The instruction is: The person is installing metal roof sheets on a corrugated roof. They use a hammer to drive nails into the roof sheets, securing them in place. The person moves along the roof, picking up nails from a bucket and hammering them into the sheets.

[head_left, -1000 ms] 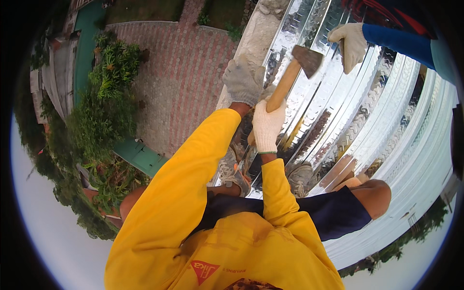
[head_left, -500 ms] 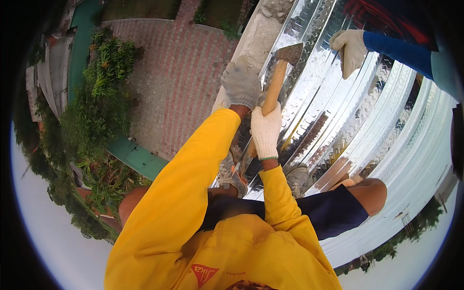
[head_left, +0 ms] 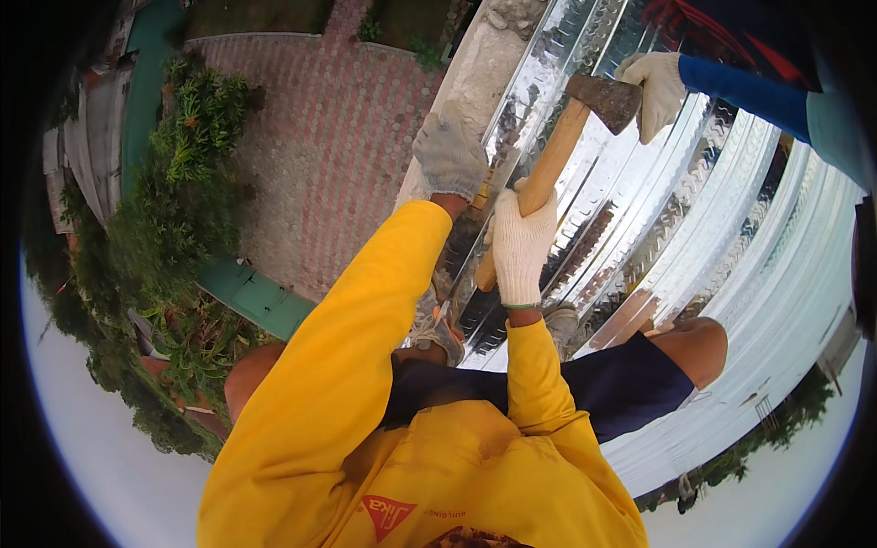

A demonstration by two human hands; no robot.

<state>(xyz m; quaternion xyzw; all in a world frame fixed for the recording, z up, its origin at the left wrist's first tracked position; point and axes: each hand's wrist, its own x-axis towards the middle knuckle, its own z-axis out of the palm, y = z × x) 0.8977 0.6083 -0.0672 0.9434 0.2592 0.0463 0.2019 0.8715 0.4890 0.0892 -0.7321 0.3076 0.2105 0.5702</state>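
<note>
In a white knitted glove, my right hand (head_left: pixel 524 239) is wrapped round the wooden handle of a hatchet (head_left: pixel 559 151). The hatchet's dark, worn head points up and to the right, above the shiny corrugated metal sheets (head_left: pixel 630 215). My left hand (head_left: pixel 451 157), in a greyish glove, is closed at the rough concrete ledge (head_left: pixel 484 82), beside the sheet's left edge. Whatever its fingers grip is hidden. Just behind the hatchet head, in this view, is a co-worker's gloved hand (head_left: pixel 660 87).
Left of the ledge, far below, lies a paved yard (head_left: pixel 329 155) with trees (head_left: pixel 196 128) and a green gate (head_left: pixel 256 297). My shoes (head_left: pixel 438 333) stand on the sheeting. The co-worker's blue sleeve (head_left: pixel 740 91) reaches in from the upper right.
My right hand has swung the hatchet up and to the right, and its head has turned. My left hand stays at the ledge. The co-worker's hand has barely shifted.
</note>
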